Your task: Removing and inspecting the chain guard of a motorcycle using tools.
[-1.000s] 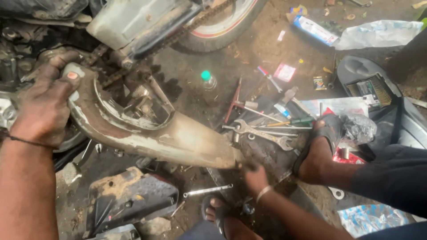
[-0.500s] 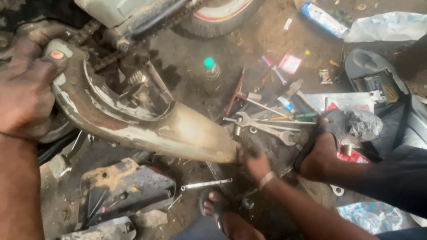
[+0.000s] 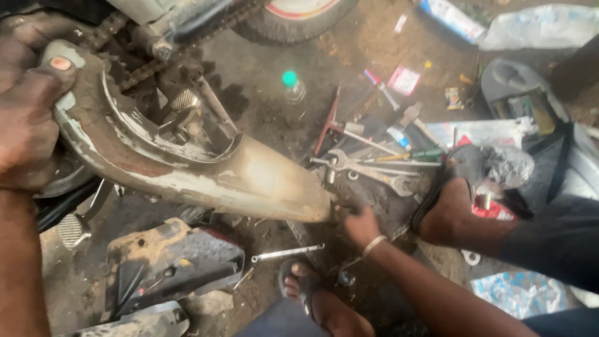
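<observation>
A long, dirty, rusted exhaust muffler (image 3: 249,181) lies slanted across the middle, from the motorcycle at upper left down to the centre. My left hand (image 3: 28,118) is closed round its curved front pipe at the far left. My right hand (image 3: 360,226), with a metal bangle at the wrist, grips the muffler's rear tip, its fingers partly hidden in the shadow there. The motorcycle's chain (image 3: 143,56) and rear wheel (image 3: 293,15) show along the top.
Spanners and screwdrivers (image 3: 374,165) lie scattered on the dirt floor right of the muffler. A loose spanner (image 3: 287,253) and a black panel (image 3: 168,262) lie below it. My sandalled feet (image 3: 312,296) (image 3: 449,206) rest nearby. A small green-capped bottle (image 3: 291,84) stands behind.
My right hand has moved up from below the muffler's tip to grip it. The view has shifted slightly down and left; my left hand keeps its hold.
</observation>
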